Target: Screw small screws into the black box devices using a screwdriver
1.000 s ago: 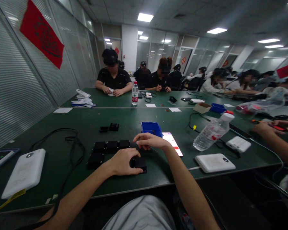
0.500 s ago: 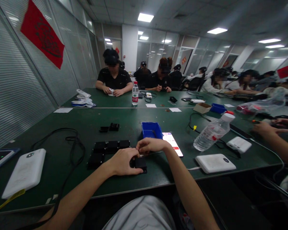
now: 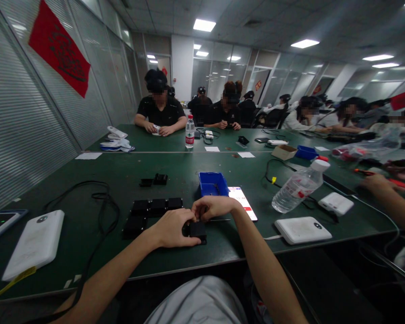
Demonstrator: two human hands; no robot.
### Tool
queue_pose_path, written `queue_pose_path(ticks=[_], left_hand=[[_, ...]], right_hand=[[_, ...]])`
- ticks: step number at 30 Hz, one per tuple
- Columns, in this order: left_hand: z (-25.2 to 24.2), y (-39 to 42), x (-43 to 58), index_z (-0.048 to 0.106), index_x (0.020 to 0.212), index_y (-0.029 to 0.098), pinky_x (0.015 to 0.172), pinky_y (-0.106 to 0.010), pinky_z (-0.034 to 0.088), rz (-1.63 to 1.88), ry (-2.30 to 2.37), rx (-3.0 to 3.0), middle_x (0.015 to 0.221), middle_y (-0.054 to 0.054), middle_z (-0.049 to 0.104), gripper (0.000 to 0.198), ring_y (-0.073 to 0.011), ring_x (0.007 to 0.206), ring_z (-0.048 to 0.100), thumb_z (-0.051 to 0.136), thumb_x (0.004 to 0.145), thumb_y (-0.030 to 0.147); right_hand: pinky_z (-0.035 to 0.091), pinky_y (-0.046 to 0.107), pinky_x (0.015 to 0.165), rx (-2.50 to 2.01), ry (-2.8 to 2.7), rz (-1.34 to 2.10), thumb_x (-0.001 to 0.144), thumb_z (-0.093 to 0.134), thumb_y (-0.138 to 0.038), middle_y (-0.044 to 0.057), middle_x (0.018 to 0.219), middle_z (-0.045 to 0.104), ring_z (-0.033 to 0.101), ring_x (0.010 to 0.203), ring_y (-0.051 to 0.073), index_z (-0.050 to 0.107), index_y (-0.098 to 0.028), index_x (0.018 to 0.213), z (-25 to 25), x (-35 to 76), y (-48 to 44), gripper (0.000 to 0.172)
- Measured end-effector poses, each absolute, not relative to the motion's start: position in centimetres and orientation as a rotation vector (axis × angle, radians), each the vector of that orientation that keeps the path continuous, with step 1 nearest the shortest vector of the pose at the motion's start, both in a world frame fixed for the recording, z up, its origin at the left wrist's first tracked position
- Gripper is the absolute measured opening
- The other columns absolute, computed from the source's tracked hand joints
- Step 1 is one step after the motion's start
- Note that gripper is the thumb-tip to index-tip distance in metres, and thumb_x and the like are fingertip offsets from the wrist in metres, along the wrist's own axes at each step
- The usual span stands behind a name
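1. White slab-like device (image 3: 33, 243) lies at the left of the green worktop (image 3: 175, 264).
2. Several black blocks (image 3: 158, 206) sit grouped just beyond the left forearm.
3. Left hand (image 3: 172, 227) grips a single black block (image 3: 198, 230) near the worktop's front edge, thumb along the near side.
4. Right hand (image 3: 214, 207) is closed in a pinch at that block's far side; whatever lies between the fingertips is hidden. A thin rod (image 3: 222, 220) shows under it. This looks like fine fitting work, likely calling for a steady left grip and precise fingertips.
5. Blue tray (image 3: 211, 177) stands behind, a lit phone (image 3: 245, 205) beside it.
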State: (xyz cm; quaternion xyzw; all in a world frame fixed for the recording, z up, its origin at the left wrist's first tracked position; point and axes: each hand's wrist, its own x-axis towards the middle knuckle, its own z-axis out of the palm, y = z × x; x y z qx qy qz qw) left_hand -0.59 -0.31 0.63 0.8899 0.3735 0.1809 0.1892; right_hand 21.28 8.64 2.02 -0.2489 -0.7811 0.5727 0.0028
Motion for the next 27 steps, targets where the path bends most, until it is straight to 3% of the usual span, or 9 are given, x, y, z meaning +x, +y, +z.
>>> queue_pose_path(ticks=[11,18,27], left_hand=[[0.77,-0.45,-0.65,0.067,0.098,0.02,0.081,-0.035,0.052,0.519,1.047,2.494,0.102,-0.006,0.073,0.041,-0.0265,0.09,0.069,0.083,0.074,0.05],[0.78,-0.44,-0.59,0.067,0.097,0.021,0.079,-0.033,0.052,0.512,1.046,2.492,0.099,-0.005,0.073,0.039,-0.0258,0.089,0.07,0.082,0.075,0.05],[0.9,-0.56,-0.7,0.066,0.102,0.02,0.082,-0.035,0.053,0.497,1.047,2.485,0.104,-0.006,0.073,0.04,-0.0273,0.092,0.07,0.082,0.072,0.042]], right_hand=[[0.052,0.023,0.071,-0.783,-2.473,1.664,0.074,0.066,-0.001,0.001,0.089,0.073,0.069,0.08,0.013,0.069,-0.013,0.1,2.33,20.94,8.22,0.029],[0.052,0.023,0.072,-0.776,-2.505,1.612,0.068,0.066,0.004,-0.001,0.086,0.072,0.067,0.077,0.012,0.069,-0.014,0.1,2.52,20.92,8.04,0.037],[0.051,0.024,0.074,-0.755,-2.526,1.51,0.074,0.067,0.0,0.001,0.088,0.071,0.067,0.081,0.013,0.069,-0.013,0.104,2.51,20.83,8.1,0.033]])
